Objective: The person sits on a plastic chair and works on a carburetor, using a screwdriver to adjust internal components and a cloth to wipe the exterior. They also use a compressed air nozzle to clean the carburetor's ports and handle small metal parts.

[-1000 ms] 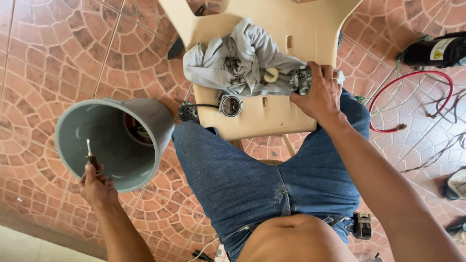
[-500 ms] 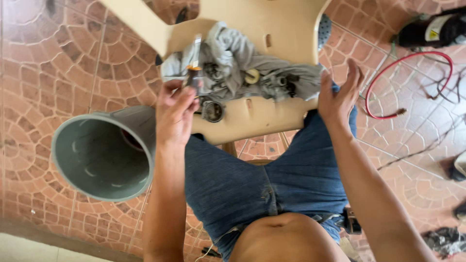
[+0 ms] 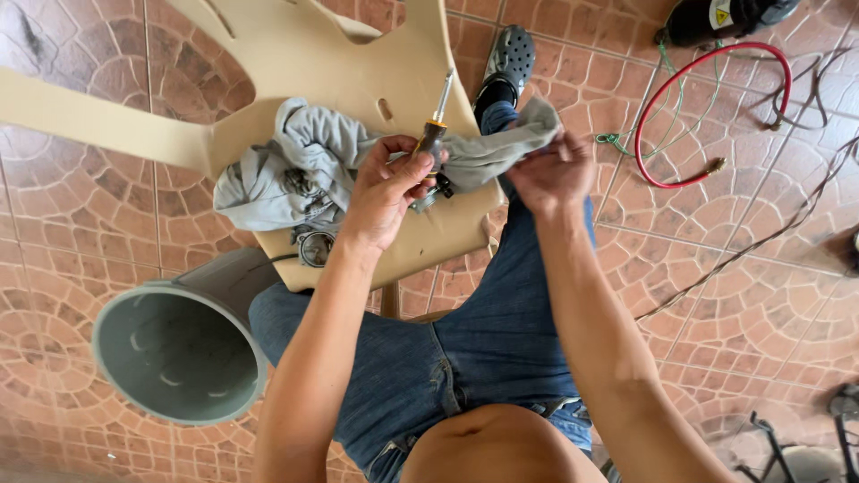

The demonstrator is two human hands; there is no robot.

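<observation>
The left hand point(image 3: 386, 188) grips a screwdriver point(image 3: 433, 128) upright over the beige plastic chair point(image 3: 340, 67). The right hand point(image 3: 553, 168) pinches the grey cloth point(image 3: 304, 161) at the chair's right edge. The hands and cloth partly hide small metal parts point(image 3: 317, 247); what they are is unclear.

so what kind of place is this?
Likely a home patio or yard used as a makeshift repair spot: patterned terracotta floor tiles, a beige plastic chair serving as workbench, a red hose lying loose.

Beige plastic chair point(image 3: 313, 63) — grey cloth point(image 3: 295, 165), round gauge point(image 3: 316, 248) on seat.
</observation>
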